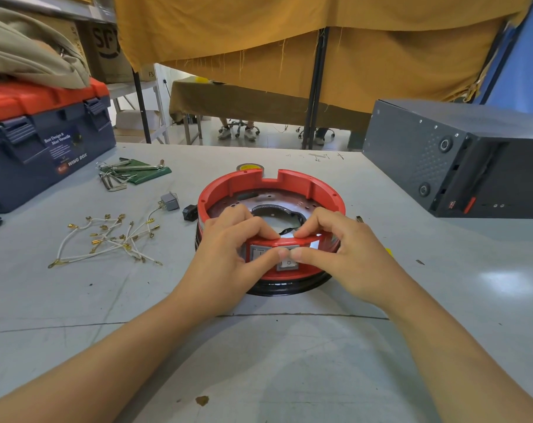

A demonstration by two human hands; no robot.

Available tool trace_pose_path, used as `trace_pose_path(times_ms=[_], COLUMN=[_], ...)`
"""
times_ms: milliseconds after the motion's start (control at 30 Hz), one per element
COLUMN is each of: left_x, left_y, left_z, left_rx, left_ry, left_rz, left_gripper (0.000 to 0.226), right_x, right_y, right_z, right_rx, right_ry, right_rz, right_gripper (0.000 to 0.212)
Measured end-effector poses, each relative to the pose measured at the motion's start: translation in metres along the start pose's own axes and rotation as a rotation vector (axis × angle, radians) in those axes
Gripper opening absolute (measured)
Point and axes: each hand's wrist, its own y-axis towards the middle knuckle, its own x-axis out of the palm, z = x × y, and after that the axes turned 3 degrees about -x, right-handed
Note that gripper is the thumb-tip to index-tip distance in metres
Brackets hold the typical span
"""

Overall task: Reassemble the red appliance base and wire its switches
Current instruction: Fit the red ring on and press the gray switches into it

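Note:
A round red appliance base (292, 181) with a black bottom ring stands on the grey table in front of me. Its near wall carries a grey switch panel (285, 264). My left hand (228, 257) and my right hand (347, 254) both grip that near wall: fingers curl over the rim into the base, and both thumbs press on the switch panel from outside. A bundle of white wires with brass terminals (106, 239) lies to the left. A small grey relay (169, 201) and a black socket part (189, 212) lie beside the base.
A blue and orange toolbox (42, 141) stands at the far left, with hex keys on a green pouch (131, 174) next to it. A dark grey metal case (454, 157) sits at the right. A tape roll (250, 168) lies behind the base.

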Motion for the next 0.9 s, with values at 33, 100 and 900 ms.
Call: trace_pose_path(times_ms=[33,100,900], left_x=[-0.0001,0.0001,-0.0026], left_y=[0.0001,0.0004,-0.0018], left_z=[-0.0001,0.0005,-0.0025], left_rx=[-0.001,-0.002,0.027], left_ry=[0.002,0.012,0.034], left_rz=[0.001,-0.003,-0.016], left_gripper=[0.023,0.027,0.026], right_x=[0.0,0.0004,-0.0034], right_y=[0.0001,0.0002,-0.0025], right_z=[-0.0002,-0.0003,0.0008], right_rx=[0.001,-0.001,-0.072], right_ry=[0.001,-0.006,-0.231], right_rz=[-0.001,-0.003,-0.061], right_gripper=[0.015,0.017,0.014])
